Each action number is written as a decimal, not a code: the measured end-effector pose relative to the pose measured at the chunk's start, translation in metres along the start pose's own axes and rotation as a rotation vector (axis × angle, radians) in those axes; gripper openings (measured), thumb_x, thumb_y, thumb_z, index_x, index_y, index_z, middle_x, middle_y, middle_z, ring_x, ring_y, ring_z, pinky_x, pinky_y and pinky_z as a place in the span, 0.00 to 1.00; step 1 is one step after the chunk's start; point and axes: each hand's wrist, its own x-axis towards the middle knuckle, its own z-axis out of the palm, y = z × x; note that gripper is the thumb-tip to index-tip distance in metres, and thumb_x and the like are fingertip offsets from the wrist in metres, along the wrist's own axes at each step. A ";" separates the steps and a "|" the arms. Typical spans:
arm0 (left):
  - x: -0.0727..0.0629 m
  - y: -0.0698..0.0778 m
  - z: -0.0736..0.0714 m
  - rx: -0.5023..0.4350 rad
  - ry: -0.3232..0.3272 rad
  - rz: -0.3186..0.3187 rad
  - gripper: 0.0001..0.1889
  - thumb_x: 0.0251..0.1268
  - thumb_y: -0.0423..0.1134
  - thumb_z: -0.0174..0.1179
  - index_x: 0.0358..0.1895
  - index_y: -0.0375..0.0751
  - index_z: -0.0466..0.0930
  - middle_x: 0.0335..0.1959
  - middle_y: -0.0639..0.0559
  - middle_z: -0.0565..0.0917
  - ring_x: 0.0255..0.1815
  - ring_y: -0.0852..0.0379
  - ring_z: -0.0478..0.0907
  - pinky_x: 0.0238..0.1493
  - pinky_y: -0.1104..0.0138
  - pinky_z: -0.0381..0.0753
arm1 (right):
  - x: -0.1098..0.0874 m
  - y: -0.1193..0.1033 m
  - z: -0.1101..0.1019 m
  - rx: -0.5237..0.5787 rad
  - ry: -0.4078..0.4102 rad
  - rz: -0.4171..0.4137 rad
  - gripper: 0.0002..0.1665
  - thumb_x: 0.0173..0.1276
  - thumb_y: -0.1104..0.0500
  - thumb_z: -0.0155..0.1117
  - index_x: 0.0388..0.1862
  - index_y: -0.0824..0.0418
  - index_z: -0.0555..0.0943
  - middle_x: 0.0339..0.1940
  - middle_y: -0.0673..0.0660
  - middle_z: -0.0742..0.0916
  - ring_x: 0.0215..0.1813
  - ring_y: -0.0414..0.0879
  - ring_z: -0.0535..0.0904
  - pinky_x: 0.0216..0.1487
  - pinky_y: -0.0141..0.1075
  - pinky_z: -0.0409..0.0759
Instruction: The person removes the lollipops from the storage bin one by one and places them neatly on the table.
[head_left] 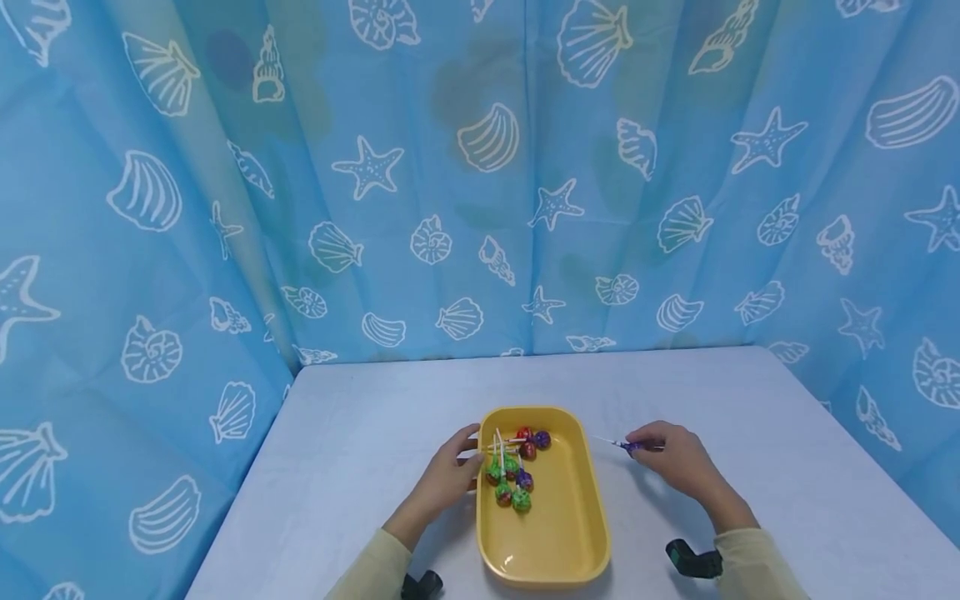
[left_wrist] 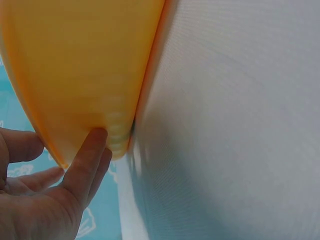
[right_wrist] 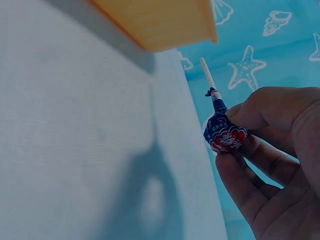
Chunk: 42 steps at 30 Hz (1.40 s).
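My right hand [head_left: 682, 458] holds a purple-wrapped lollipop [right_wrist: 225, 134] above the table, to the right of the yellow tray [head_left: 558, 533]. Thumb and fingers pinch its round candy end, and the white stick points toward the tray. At the tray's left side is my left hand [head_left: 447, 479]; in the left wrist view its extended fingers [left_wrist: 85, 162] touch the outer wall. Inside the tray, toward the far left, several lollipops lie together: green ones [head_left: 521, 500], red ones [head_left: 528, 451] and purple ones [head_left: 542, 439], their white sticks crossing.
The tray stands on a table with a white cloth [head_left: 360, 442]. Behind and beside the table hangs a blue curtain [head_left: 420, 275] printed with white shells and starfish. A black device [head_left: 693, 560] is at the right wrist, and another [head_left: 422, 586] at the left.
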 end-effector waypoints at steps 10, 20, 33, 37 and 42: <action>-0.001 0.002 -0.001 -0.017 -0.016 0.007 0.27 0.79 0.34 0.52 0.78 0.40 0.61 0.68 0.33 0.72 0.62 0.36 0.77 0.47 0.58 0.90 | 0.002 0.012 0.012 -0.005 -0.041 0.036 0.10 0.64 0.65 0.69 0.45 0.62 0.88 0.46 0.59 0.87 0.52 0.60 0.82 0.50 0.54 0.87; 0.000 0.002 0.000 -0.001 -0.007 0.006 0.27 0.79 0.33 0.52 0.77 0.39 0.61 0.68 0.33 0.72 0.62 0.35 0.77 0.47 0.58 0.90 | 0.006 0.018 0.016 -0.022 -0.071 0.056 0.11 0.63 0.66 0.68 0.45 0.62 0.88 0.46 0.58 0.87 0.53 0.60 0.82 0.55 0.56 0.85; 0.001 0.003 0.000 -0.029 -0.006 0.010 0.28 0.78 0.31 0.52 0.78 0.39 0.61 0.67 0.33 0.72 0.61 0.36 0.78 0.46 0.59 0.90 | 0.007 0.015 0.019 -0.039 -0.074 0.057 0.12 0.66 0.67 0.67 0.48 0.64 0.86 0.48 0.61 0.86 0.55 0.63 0.81 0.57 0.58 0.83; 0.000 0.003 -0.001 -0.034 -0.010 0.014 0.28 0.78 0.31 0.53 0.77 0.38 0.61 0.67 0.32 0.72 0.61 0.35 0.78 0.46 0.58 0.90 | 0.007 0.015 0.020 -0.037 -0.071 0.071 0.13 0.65 0.66 0.68 0.49 0.65 0.86 0.48 0.61 0.87 0.56 0.63 0.81 0.57 0.58 0.83; 0.000 0.001 -0.001 -0.032 -0.016 0.021 0.28 0.78 0.32 0.52 0.78 0.38 0.60 0.67 0.32 0.72 0.61 0.35 0.78 0.46 0.59 0.90 | 0.006 0.014 0.021 -0.039 -0.058 0.080 0.14 0.66 0.66 0.68 0.50 0.66 0.85 0.49 0.63 0.86 0.56 0.63 0.81 0.57 0.58 0.83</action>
